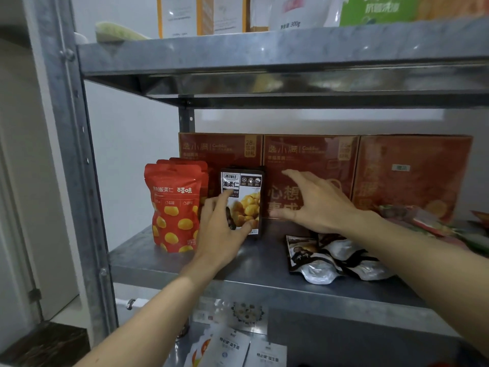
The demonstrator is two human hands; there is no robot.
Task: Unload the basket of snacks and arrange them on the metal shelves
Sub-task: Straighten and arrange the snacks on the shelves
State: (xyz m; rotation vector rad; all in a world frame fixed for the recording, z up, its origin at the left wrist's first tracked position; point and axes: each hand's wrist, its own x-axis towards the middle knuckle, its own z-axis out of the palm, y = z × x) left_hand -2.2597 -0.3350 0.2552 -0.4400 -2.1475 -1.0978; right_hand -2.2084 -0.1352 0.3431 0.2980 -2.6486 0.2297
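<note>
On the metal shelf (264,263) against a white wall (132,144), the left hand (219,229) pinched a dark pouch (244,197) beside red bags (174,207), the right hand (317,205) hovering, fingers (293,176) spread.

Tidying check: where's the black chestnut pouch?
Head view, left of centre: black chestnut pouch upright on the middle shelf, right of red pouches, gripped by the left hand.

three boxes (221,154) (311,160) (412,168), three red pouches (174,207), one black pouch (242,192)
</note>
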